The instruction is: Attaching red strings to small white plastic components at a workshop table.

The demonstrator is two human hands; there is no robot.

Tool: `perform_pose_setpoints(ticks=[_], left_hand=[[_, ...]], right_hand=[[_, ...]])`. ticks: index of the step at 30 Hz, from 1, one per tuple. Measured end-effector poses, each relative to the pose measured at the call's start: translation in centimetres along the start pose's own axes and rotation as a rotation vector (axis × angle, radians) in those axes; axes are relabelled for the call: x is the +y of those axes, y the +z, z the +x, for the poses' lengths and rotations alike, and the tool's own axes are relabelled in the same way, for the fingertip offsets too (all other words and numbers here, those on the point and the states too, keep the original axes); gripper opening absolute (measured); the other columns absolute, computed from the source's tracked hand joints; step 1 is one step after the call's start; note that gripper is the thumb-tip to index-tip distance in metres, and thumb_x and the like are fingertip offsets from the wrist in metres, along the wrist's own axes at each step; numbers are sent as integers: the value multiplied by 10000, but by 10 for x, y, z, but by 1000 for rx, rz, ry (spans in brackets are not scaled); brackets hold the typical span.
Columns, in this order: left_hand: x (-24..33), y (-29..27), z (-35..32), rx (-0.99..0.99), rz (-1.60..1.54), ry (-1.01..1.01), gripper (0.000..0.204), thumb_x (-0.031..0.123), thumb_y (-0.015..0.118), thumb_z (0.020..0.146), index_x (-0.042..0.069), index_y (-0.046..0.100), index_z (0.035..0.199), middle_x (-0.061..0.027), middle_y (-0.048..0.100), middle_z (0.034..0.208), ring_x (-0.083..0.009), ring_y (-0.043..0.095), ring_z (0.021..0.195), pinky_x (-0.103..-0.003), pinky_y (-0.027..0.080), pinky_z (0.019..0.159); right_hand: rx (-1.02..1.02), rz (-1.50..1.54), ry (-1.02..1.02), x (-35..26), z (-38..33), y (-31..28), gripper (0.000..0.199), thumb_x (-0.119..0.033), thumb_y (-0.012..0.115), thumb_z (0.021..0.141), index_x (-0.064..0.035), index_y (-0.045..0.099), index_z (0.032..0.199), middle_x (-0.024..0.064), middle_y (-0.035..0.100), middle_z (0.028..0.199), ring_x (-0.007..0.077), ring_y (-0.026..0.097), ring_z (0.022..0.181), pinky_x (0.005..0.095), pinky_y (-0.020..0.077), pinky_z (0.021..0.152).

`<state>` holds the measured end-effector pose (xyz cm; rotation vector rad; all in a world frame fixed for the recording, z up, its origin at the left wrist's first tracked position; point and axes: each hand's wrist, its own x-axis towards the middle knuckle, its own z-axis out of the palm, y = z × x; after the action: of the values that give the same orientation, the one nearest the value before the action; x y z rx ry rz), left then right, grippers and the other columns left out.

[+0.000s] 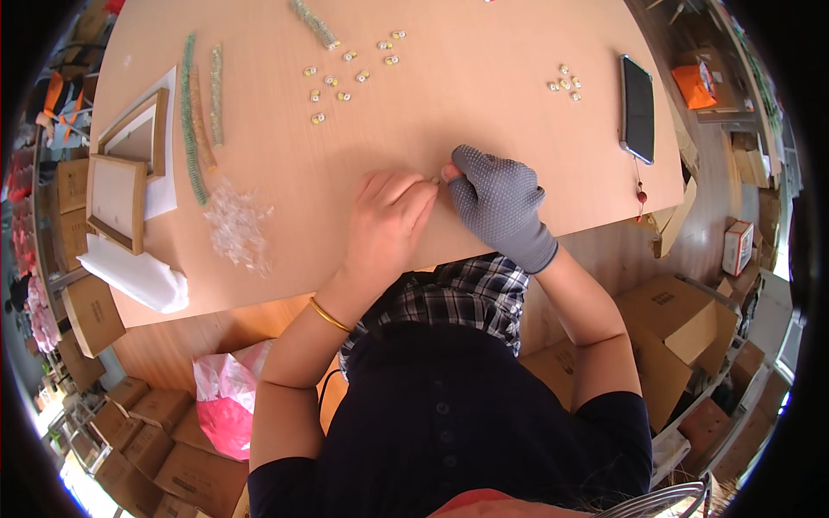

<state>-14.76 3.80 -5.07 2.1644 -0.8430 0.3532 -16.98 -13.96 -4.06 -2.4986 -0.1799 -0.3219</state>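
My bare left hand (390, 220), a gold bangle on its wrist, is above the table near its front edge. Thumb and fingers pinch a tiny yellowish piece (434, 180), too small to make out well. Close beside it, my right hand (499, 197) wears a grey dotted glove that leaves the thumb tip bare. Its fingers are curled, and whatever they hold is hidden. Beyond my hands lie several small white-and-yellow pieces (344, 97), loosely scattered. A smaller cluster of similar pieces (565, 83) sits to the right.
At left lie a green ridged strand (189, 121), a brown strand (201, 121), a pale green strand (217, 95), wooden frames (117, 203) and clear plastic scraps (237, 226). Another ridged strand (313, 23) is at the far side. A phone (637, 110) lies near the right edge; cardboard boxes (678, 324) stand below.
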Motion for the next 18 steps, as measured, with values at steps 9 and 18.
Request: perform_pose_setpoints(ticks=[9, 18], left_hand=[[-3, 1, -1, 5, -16, 4, 152, -12, 799, 769, 47, 700, 868, -43, 684, 892, -247, 626, 791, -371, 501, 768], [-2, -1, -1, 1, 2, 14, 170, -6, 804, 772, 61, 703, 890, -34, 684, 892, -236, 633, 798, -371, 502, 773]], right_hand=[[-33, 57, 29, -7, 1, -1, 166, -149, 678, 926, -70, 578, 820, 163, 604, 697, 369, 631, 623, 422, 470, 529], [7, 53, 79, -4, 0, 2, 145, -119, 681, 923, -58, 587, 830, 162, 607, 722, 360, 632, 637, 409, 484, 548]])
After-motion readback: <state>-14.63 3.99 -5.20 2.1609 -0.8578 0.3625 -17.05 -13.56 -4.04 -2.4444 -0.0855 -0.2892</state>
